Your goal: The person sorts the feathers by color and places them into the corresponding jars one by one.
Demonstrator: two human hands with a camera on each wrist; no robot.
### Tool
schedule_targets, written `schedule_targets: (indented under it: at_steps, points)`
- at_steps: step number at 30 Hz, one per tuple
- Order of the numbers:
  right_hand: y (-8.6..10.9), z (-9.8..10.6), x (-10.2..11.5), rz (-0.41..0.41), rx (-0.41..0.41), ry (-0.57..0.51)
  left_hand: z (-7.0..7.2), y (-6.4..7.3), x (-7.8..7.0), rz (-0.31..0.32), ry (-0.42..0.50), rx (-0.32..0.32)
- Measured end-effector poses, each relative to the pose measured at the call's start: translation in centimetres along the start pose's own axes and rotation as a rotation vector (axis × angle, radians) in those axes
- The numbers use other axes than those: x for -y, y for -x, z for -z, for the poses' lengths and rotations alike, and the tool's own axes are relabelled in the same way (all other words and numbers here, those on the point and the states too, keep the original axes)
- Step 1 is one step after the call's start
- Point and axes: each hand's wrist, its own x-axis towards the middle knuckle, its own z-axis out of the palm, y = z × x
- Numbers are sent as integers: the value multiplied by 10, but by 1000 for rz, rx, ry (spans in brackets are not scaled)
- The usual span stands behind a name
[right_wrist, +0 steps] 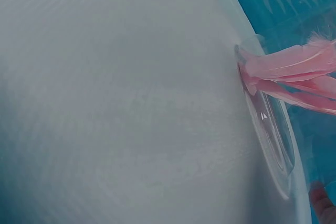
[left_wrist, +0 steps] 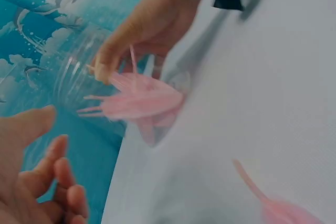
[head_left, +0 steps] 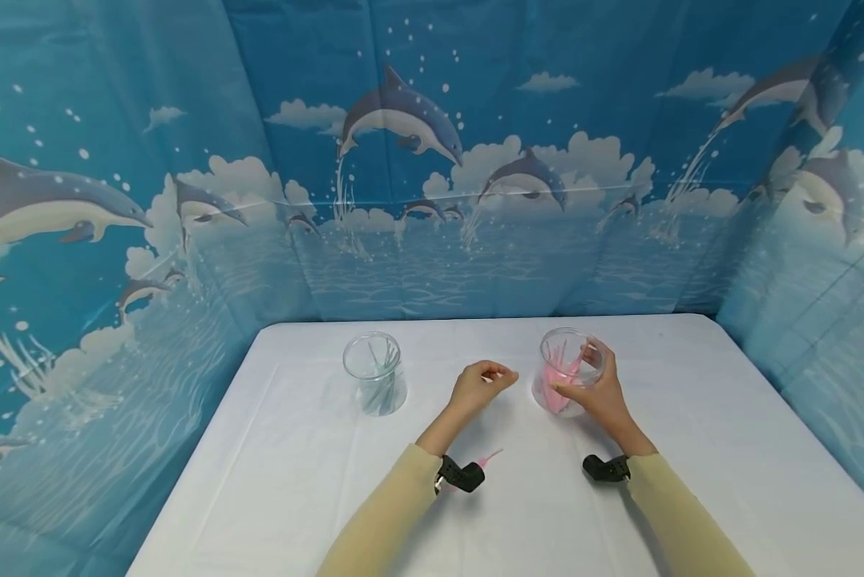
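My right hand [head_left: 599, 393] grips a clear glass jar [head_left: 547, 353] from its right side. Pink feathers [head_left: 558, 385] stand inside with their quills upward; the left wrist view shows these feathers [left_wrist: 142, 98] through the glass. Only a fingertip of the right hand [right_wrist: 323, 200] enters the right wrist view. To the left of the jar hovers my left hand [head_left: 478, 386], its fingers loosely bent and holding nothing. In the left wrist view, this hand's thumb and fingers [left_wrist: 65, 174] are apart. A loose pink feather [left_wrist: 289, 212] lies on the table, partly hidden by the left wrist in the head view.
A second glass jar [head_left: 356, 373] with grey-blue feathers [head_left: 381, 393] stands on the left of the table. White cloth covers the table [head_left: 280, 481]. Behind it hangs a blue dolphin-print curtain [head_left: 432, 264].
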Motion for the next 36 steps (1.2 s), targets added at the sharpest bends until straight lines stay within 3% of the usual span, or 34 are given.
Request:
schedule_targets:
  at_steps: [4,6,10,13,18,25,36]
  points:
    - [1,1,2,0,-1,-11,8,22,13,22,-270,157]
    - [1,2,5,-1,6,-21,10,32,17,5,-412,194]
    - [3,2,19,10,18,-32,12,49,24,-66,-645,196]
    - [5,3,28,27,23,-34,12,57,27,-115,-749,176]
    - [1,4,23,25,24,-37,7,63,29,-147,-834,144]
    - [-3,2,5,5,15,-41,0,66,32,-158,-874,108]
    - [-1,-1,5,2,24,-31,-4,69,30,-211,-936,123]
